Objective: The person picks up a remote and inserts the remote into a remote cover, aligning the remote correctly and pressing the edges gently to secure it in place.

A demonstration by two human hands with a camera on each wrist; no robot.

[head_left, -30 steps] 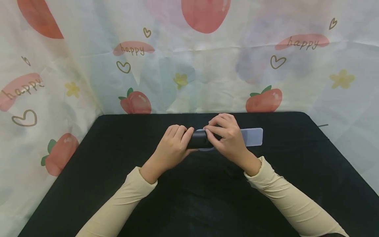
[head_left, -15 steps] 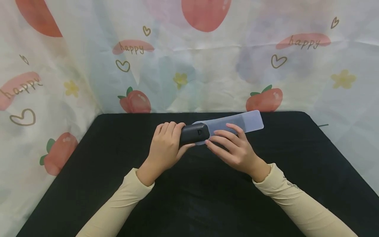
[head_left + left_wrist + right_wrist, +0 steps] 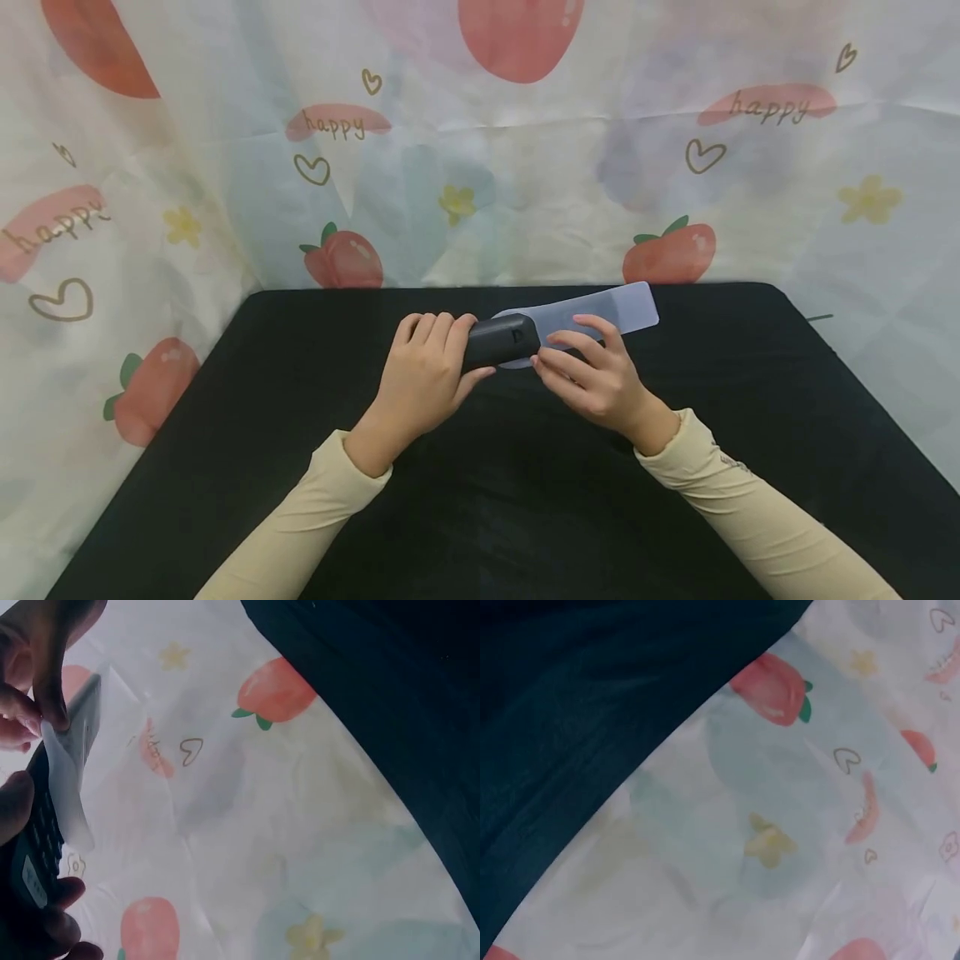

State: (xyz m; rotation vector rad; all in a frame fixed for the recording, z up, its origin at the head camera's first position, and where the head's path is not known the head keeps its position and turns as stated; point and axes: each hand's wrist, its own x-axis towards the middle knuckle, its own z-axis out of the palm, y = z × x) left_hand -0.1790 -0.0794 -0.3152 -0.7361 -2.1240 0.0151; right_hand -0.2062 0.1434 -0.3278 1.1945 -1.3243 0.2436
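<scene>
My left hand point(image 3: 423, 367) grips a black remote control point(image 3: 498, 342) above the table, fingers over its far edge and thumb along its near edge. In the left wrist view, small buttons and a pale label show on the remote control point(image 3: 45, 817). A translucent whitish sleeve point(image 3: 630, 308) lies against the remote and reaches out past its right end, tilted up to the right. My right hand point(image 3: 592, 375) pinches the sleeve's edge at that end between thumb and fingertip, its other fingers spread in front of the sleeve. In the left wrist view, the sleeve point(image 3: 69, 802) partly hides the buttons.
A black cloth point(image 3: 480, 500) covers the table. Behind it and on the left hangs a pale curtain point(image 3: 540, 192) printed with fruit, hearts and flowers. The right wrist view holds only table cloth and curtain point(image 3: 705, 847).
My right hand has slid down and right, uncovering the remote's right end. Remote and sleeve have tilted, their right side now higher. My left hand has shifted slightly left.
</scene>
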